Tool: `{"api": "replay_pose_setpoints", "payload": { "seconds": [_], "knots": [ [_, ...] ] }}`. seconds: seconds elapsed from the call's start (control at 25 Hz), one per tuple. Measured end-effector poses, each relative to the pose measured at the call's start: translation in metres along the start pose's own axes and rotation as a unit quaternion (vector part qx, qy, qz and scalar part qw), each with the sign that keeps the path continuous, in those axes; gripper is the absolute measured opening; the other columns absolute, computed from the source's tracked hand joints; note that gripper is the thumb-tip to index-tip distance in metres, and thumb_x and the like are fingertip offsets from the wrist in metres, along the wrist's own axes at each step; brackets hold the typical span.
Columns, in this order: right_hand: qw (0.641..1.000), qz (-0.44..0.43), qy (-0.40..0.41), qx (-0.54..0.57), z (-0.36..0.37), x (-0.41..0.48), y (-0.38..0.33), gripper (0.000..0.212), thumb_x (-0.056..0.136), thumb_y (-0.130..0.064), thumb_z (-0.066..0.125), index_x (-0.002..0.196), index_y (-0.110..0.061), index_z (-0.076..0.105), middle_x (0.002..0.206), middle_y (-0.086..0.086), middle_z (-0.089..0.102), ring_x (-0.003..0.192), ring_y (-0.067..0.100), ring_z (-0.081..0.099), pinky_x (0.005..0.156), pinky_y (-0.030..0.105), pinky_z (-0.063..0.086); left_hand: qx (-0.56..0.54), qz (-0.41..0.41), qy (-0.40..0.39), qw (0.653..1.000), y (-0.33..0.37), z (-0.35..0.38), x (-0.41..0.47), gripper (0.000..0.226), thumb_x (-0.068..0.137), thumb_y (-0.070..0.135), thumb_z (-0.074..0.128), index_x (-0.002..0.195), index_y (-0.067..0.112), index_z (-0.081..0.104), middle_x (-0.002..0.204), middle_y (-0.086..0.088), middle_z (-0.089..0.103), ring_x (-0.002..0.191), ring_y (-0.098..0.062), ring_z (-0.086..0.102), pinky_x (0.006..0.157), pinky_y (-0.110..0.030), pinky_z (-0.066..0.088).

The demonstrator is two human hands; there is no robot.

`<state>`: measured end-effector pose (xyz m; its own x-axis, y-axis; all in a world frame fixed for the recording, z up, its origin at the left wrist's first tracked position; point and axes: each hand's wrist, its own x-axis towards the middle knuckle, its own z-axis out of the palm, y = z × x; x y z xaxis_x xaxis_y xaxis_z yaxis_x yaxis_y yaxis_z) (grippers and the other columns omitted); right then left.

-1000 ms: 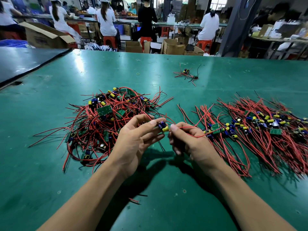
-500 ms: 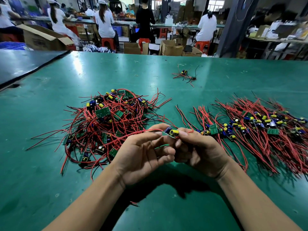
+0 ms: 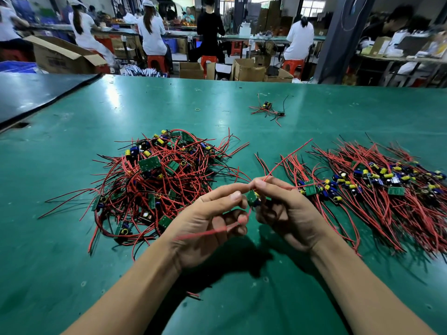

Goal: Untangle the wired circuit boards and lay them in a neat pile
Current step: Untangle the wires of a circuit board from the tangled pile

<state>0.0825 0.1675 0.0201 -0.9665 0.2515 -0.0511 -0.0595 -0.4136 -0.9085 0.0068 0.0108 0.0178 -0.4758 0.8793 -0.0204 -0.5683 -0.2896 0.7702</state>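
A tangled heap of small green circuit boards [image 3: 154, 175] with red and black wires lies on the green table left of centre. To the right lies a spread pile of boards [image 3: 377, 187] with their wires laid roughly parallel. Between the two, above the table, my left hand [image 3: 205, 228] and my right hand [image 3: 287, 213] hold one small green board [image 3: 252, 198] together. My right hand pinches it by the top, and one of its red wires rises to the upper right. My left fingers curl around another red wire that trails left, blurred.
A small separate clump of wired boards [image 3: 267, 108] lies farther back on the table, with a yellow rubber band [image 3: 197, 109] to its left. A black mat [image 3: 36, 93] borders the table's left. Seated workers, stools and cardboard boxes fill the background.
The board held between my hands has turned so its green underside faces me. A red wire now trails across my left palm, and another sticks up to the right.
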Motion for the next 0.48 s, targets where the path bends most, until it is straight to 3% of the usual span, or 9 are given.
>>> {"api": "replay_pose_setpoints", "payload": {
  "seconds": [0.16, 0.32, 0.48],
  "knots": [
    [1.0, 0.019, -0.01, -0.021, 0.002, -0.002, 0.0, 0.021, 0.076, -0.035, 0.078, 0.068, -0.017, 0.073, 0.058, -0.004, 0.05, 0.043, 0.002, 0.038, 0.04, 0.013, 0.028, 0.027, -0.019, 0.043, 0.999, -0.002, 0.002, 0.002, 0.011, 0.075, 0.024, 0.077, 0.083, 0.018, 0.071, 0.071, 0.0, 0.058, 0.055, -0.014, 0.058, 0.053, -0.024, 0.052],
    [0.993, 0.009, -0.009, -0.119, 0.004, -0.004, 0.002, 0.023, 0.074, -0.039, 0.077, 0.062, -0.021, 0.069, 0.057, -0.001, 0.054, 0.042, 0.005, 0.038, 0.038, 0.015, 0.026, 0.163, -0.012, 0.084, 0.983, -0.012, 0.005, 0.004, 0.041, 0.074, 0.037, 0.078, 0.092, 0.006, 0.057, 0.07, -0.008, 0.058, 0.052, -0.019, 0.06, 0.053, -0.028, 0.054],
    [0.981, -0.03, 0.0, -0.194, 0.004, -0.005, 0.006, 0.024, 0.076, -0.039, 0.078, 0.065, -0.019, 0.07, 0.06, 0.001, 0.062, 0.049, 0.008, 0.05, 0.045, 0.018, 0.04, 0.235, 0.002, 0.085, 0.968, -0.02, 0.003, 0.003, 0.043, 0.073, 0.015, 0.083, 0.104, -0.007, 0.061, 0.083, -0.016, 0.066, 0.069, -0.025, 0.063, 0.065, -0.034, 0.055]
  ]
}}
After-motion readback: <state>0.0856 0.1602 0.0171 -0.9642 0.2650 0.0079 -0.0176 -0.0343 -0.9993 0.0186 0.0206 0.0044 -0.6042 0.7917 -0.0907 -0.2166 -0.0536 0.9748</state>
